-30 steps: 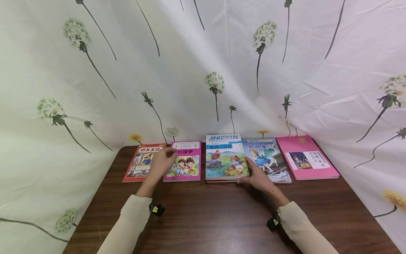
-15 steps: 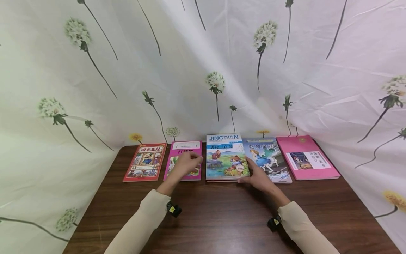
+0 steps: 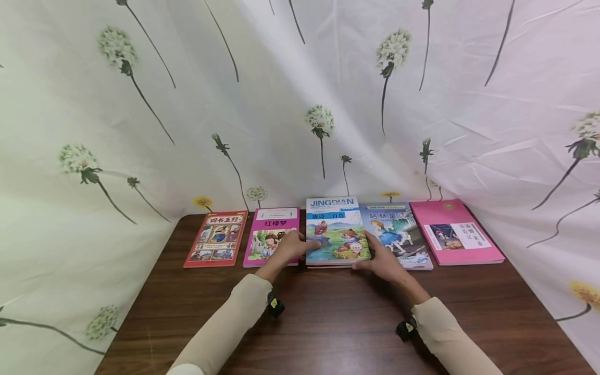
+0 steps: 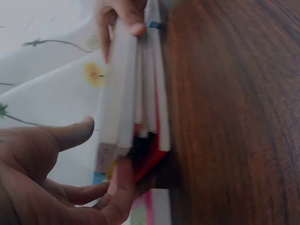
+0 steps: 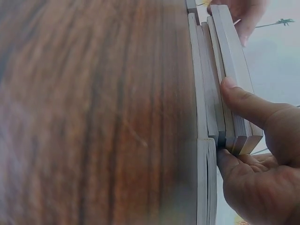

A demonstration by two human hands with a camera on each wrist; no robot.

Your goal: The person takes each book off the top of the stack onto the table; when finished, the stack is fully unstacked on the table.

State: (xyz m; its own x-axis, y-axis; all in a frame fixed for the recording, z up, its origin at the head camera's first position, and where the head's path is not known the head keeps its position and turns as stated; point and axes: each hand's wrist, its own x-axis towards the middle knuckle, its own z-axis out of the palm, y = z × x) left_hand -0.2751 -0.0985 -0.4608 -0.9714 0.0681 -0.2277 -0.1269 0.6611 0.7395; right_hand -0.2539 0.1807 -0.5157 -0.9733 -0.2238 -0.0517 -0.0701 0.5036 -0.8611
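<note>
Nearest, at the bottom of the head view, two pale sleeves [image 3: 222, 323] come in from the lower corners, each with a small black wrist device [image 3: 275, 305] beside its cuff, over the dark wood-grain table [image 3: 328, 333].

Beyond them, at mid-frame, the left hand [image 3: 288, 248] and right hand [image 3: 384, 262] flank a stack of books [image 5: 205, 84]. The right hand grips the upper books: its thumb lies along the near edges, its fingers curl in at the side. The left hand has thumb and fingers apart; in the left wrist view its fingers meet the corner of the upper books while the thumb stands clear. A gap shows there between upper and lower books.

The step in hand looks like taking hold of the upper books from both sides. The next move seems to call for closing the left thumb, so that the loose books stay level and together.

On top lies the Three Hundred Tang Poems book [image 3: 335, 229], just right of the frame's centre, cover up. Its long axis runs from the person towards the curtain; its "JINGDIAN" head points to the top of the frame, its foot towards the person.

In the same row, left of it, lie the Dream of the Red Chamber book [image 3: 275, 223] and the Four Books and Five Classics book [image 3: 217, 234]; right of it, the Grimm's Fairy Tales book [image 3: 391, 232] and the pink Tom Sawyer book [image 3: 454, 234]. Behind everything, a white dandelion-print curtain [image 3: 197, 104] fills the upper frame.
</note>
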